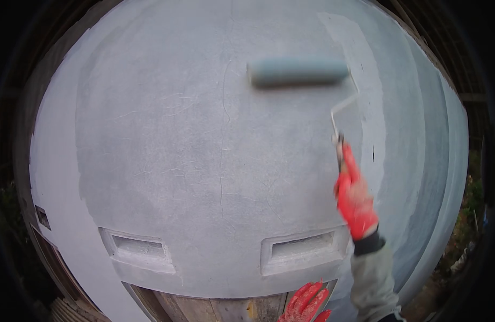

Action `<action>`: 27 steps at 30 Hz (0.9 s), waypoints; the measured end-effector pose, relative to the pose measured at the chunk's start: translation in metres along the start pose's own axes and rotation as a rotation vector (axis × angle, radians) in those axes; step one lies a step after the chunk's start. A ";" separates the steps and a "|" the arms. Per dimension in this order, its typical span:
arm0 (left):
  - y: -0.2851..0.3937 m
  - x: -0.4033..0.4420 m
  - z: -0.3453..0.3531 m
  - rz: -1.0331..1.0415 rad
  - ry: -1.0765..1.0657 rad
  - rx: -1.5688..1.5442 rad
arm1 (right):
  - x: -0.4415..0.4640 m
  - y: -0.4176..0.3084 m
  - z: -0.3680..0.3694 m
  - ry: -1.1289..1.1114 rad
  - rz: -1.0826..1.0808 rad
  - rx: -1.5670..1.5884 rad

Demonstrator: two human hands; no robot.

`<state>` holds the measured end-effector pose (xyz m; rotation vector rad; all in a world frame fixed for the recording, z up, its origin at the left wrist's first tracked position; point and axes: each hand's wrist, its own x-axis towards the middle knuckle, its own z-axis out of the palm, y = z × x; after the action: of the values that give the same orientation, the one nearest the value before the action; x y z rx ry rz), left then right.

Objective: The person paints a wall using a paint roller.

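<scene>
Wrapped round the handle of a paint roller (298, 72), my right hand (356, 201) wears a red glove and reaches up at the right of the view. The roller's pale blue-grey sleeve lies level against the upper wall (172, 145) and is blurred by motion. A bent wire frame joins it to the dark handle. Low in the view, my left hand (304, 305), also in a paint-smeared red glove, has its fingers spread in front of the wooden door's top right corner. Whether it touches anything is hidden by the lower edge.
Two recessed slots, a left one (139, 248) and a right one (304, 249), sit above the wooden door (220, 308). A thin crack runs down the wall's middle. Whiter and greyer paint patches meet at both sides. Plants (473, 193) show at the far right.
</scene>
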<state>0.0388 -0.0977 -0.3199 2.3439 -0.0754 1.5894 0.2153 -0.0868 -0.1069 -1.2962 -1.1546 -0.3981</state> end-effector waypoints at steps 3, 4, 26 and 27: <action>-0.004 -0.001 -0.012 -0.041 0.042 0.062 | 0.109 -0.061 0.002 0.118 -0.135 -0.237; -0.008 -0.002 -0.015 -0.042 0.054 0.066 | 0.140 -0.088 0.001 0.054 -0.077 -0.108; -0.035 0.003 -0.039 0.007 0.070 0.036 | 0.126 -0.106 -0.031 0.102 -0.091 -0.235; -0.038 0.005 -0.036 0.022 0.085 0.019 | 0.145 -0.122 -0.028 0.109 -0.116 -0.226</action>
<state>0.0164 -0.0506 -0.3118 2.2941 -0.0678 1.7056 0.1939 -0.0971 0.0836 -1.3869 -1.1191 -0.6930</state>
